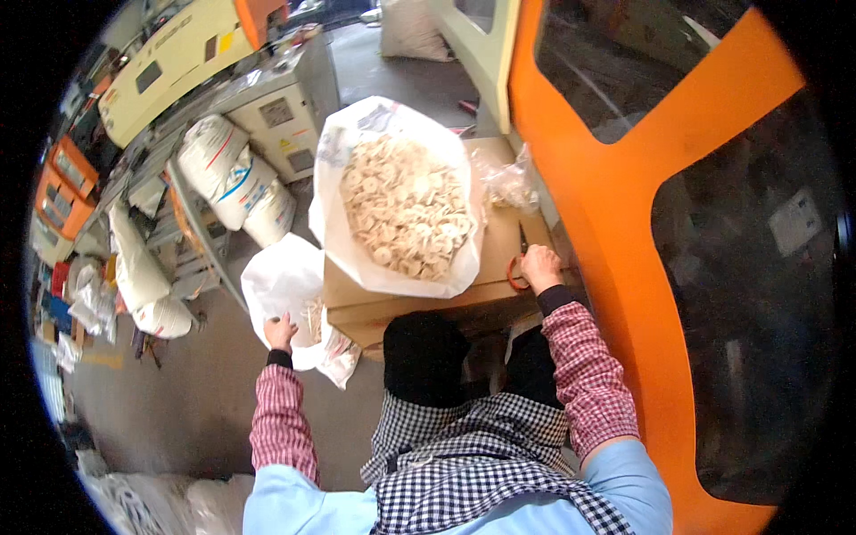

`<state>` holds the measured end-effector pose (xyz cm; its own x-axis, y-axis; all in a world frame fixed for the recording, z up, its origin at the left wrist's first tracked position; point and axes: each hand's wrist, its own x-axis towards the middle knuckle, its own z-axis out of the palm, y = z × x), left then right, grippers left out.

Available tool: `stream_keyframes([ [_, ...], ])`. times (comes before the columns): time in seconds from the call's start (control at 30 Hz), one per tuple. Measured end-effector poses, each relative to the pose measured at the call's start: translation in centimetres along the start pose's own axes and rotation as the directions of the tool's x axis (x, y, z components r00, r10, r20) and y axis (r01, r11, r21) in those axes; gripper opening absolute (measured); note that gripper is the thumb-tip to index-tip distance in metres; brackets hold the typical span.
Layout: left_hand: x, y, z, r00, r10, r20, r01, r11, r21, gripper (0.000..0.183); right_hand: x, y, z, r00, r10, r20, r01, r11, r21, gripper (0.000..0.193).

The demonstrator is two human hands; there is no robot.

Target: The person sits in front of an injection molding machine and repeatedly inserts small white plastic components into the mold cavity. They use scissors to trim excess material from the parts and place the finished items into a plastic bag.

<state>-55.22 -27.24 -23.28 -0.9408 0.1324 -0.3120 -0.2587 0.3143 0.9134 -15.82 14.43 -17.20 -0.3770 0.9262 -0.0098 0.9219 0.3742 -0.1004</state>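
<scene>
A big white sack (pixel 323 227), rolled open, is filled with pale cream, ring-like plastic pieces (pixel 406 205) and stands on a cardboard box (pixel 374 308) in front of me. To its left and lower is a smaller white bag (pixel 276 276) with a few pale pieces inside. Over the near left rim of that bag is my left hand (pixel 280 332), its fingers apart and nothing visible in them. At the box's right side, my right hand (pixel 541 267) closes on the red handle of a pair of scissors (pixel 514 273). Their dark blades point away from me.
An orange machine frame (pixel 597 196) with dark windows rises close on my right. A clear plastic bag (pixel 510 183) lies beyond the scissors. Full white sacks (pixel 218 169) lean by a metal rack at left. Plastic bags (pixel 160 499) lie at the lower left.
</scene>
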Motion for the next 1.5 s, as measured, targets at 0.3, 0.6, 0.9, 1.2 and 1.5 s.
stream_keyframes([
  [0.3,-13.3,-1.1,2.2,0.886,0.26,0.384,-0.33,0.935,0.129,0.02,11.2,-0.5,-0.6,0.954,0.086,-0.287,0.011,0.947,0.32,0.065],
  [0.6,-24.9,2.7,3.1,0.873,0.012,0.487,-0.112,0.978,0.177,0.014,13.8,-5.1,-4.0,0.994,0.107,0.029,-0.107,0.848,0.519,0.085],
  [0.9,-26.4,4.6,4.6,0.889,0.02,0.458,-0.092,0.986,0.136,0.014,16.6,-5.4,-0.8,0.986,0.167,-0.025,-0.108,0.736,0.668,0.081],
  [1.2,-29.3,10.8,9.8,0.738,0.3,0.605,-0.333,0.941,-0.061,0.012,14.2,-4.2,0.5,0.978,0.202,-0.057,-0.086,0.635,0.768,0.051],
  [1.5,-29.7,14.9,16.5,0.45,0.53,0.719,-0.62,0.765,-0.175,0.012,12.8,-3.3,-0.3,0.982,0.161,0.102,-0.185,0.684,0.705,0.086],
])
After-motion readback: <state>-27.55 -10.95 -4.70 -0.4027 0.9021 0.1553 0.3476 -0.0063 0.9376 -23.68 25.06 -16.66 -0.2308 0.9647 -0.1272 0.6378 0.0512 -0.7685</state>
